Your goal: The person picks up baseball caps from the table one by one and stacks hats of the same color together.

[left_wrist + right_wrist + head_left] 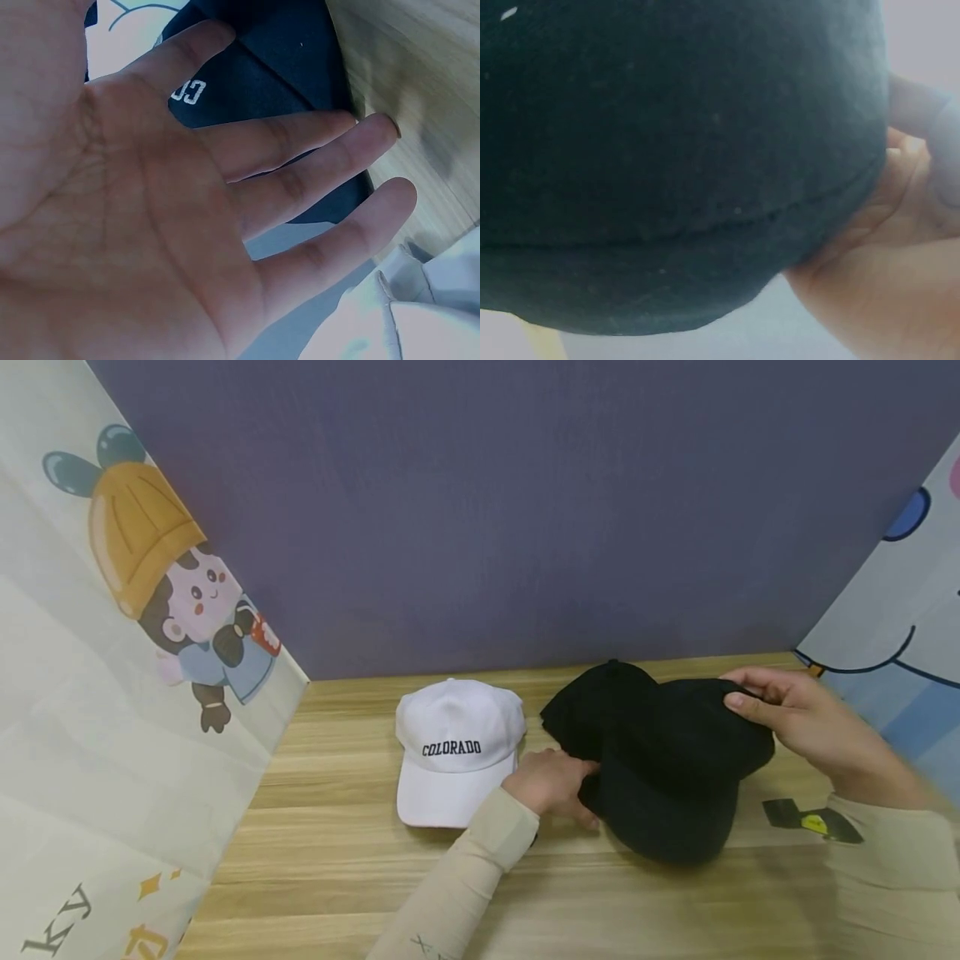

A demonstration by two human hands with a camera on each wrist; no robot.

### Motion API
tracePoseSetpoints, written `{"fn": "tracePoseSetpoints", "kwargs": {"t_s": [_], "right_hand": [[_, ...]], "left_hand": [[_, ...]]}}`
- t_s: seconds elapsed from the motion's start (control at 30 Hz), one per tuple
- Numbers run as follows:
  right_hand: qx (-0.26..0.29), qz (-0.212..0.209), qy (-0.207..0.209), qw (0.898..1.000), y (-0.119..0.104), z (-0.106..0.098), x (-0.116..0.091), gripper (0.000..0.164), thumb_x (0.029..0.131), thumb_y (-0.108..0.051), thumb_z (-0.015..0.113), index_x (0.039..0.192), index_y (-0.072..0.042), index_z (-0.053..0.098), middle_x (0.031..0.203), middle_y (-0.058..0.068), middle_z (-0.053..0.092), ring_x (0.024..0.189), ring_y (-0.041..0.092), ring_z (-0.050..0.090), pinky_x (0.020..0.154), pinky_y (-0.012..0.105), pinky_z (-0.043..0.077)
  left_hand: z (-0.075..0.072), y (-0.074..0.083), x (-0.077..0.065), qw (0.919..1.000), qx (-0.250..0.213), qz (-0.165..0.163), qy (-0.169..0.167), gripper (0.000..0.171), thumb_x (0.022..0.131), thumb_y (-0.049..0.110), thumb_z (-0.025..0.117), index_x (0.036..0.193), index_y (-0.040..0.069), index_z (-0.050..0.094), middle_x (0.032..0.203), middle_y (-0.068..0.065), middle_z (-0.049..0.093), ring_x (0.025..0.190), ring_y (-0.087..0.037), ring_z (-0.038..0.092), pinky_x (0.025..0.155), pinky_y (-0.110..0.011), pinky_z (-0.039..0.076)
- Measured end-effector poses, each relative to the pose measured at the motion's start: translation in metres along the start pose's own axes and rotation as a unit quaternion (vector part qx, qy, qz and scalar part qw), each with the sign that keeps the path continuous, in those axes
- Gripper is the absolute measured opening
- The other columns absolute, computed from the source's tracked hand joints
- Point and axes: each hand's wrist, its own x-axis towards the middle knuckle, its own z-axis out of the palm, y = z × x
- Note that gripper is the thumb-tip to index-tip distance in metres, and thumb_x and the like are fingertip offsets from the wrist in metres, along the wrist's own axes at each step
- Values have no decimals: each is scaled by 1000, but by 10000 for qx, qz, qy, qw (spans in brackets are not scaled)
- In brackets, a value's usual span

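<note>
My right hand grips a black cap by its crown, thumb on the near side and fingers behind. That cap is tilted, brim toward me, and overlaps a second black cap on the table. In the right wrist view the held black cap fills most of the picture. My left hand is at the near edge of the second cap, its fingers fairly straight in the left wrist view. White lettering shows on a black cap behind those fingers. Left of this hand sits a white cap reading COLORADO.
The caps are on a wood-grain table against a dark purple-grey back panel. A pale printed sheet stands at the left, another printed sheet at the right. A small dark piece with a yellow patch shows by the right sleeve.
</note>
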Motion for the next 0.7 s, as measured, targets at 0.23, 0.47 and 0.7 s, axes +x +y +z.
{"fn": "tracePoseSetpoints", "kwargs": {"t_s": [0.23, 0.47, 0.7], "right_hand": [[123, -133, -32, 9998, 1, 6, 5, 21, 108, -15, 52, 124, -7, 62, 99, -7, 72, 85, 9, 66, 70, 23, 52], [558, -600, -38, 9966, 2, 16, 13, 16, 107, -7, 51, 117, -7, 63, 87, -3, 71, 71, 14, 67, 61, 29, 52], [495, -865, 350, 9944, 4, 25, 20, 18, 105, -4, 53, 118, -8, 65, 88, -6, 71, 72, 10, 68, 61, 26, 53]], "left_hand": [[-1, -1, 0, 10000, -77, -32, -43, 78, 77, 59, 83, 145, 33, 56, 140, 8, 65, 124, -21, 63, 96, -35, 53], [-4, -2, -1, 9999, -28, -117, -73, 71, 76, 60, 84, 136, 28, 64, 135, 6, 67, 123, -20, 63, 97, -34, 53], [-5, -1, -2, 9996, 63, -210, -201, 72, 74, 63, 83, 134, 27, 66, 133, 6, 68, 122, -19, 62, 96, -33, 52]]}}
